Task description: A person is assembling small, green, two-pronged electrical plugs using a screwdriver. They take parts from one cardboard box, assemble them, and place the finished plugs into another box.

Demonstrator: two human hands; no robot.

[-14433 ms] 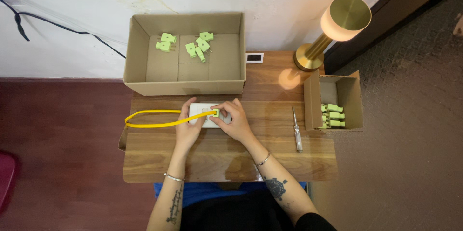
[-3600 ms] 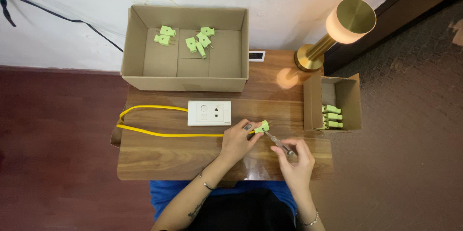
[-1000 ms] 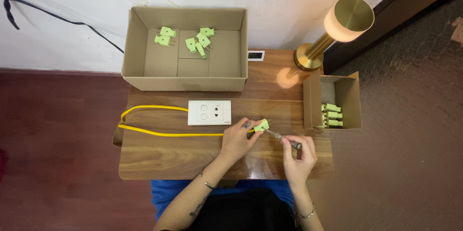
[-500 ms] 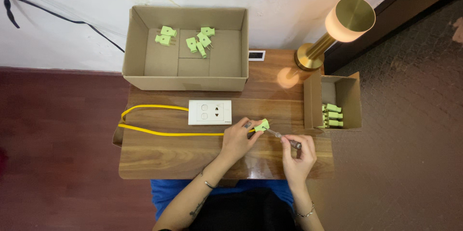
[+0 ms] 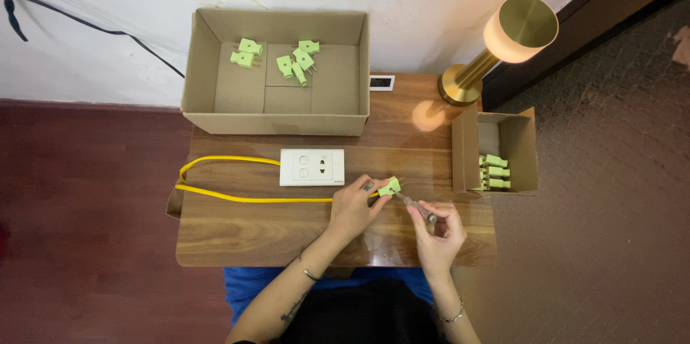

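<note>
Green plug [image 5: 389, 186] at the end of the yellow cable [image 5: 237, 199] sits pinched in the left hand [image 5: 353, 207], near the middle of the wooden table [image 5: 251, 232]; it looks light, hard plastic, small enough to slip, so a grip on its flat sides suits it best. Right hand [image 5: 440, 229] is closed around a screwdriver [image 5: 415, 205] whose tip meets the plug. A white socket plate [image 5: 312, 167] lies just beyond. More green plugs fill the large box [image 5: 208, 107] far left and the small box [image 5: 460, 150] right, beside a brass lamp [image 5: 503, 42], against a white wall
</note>
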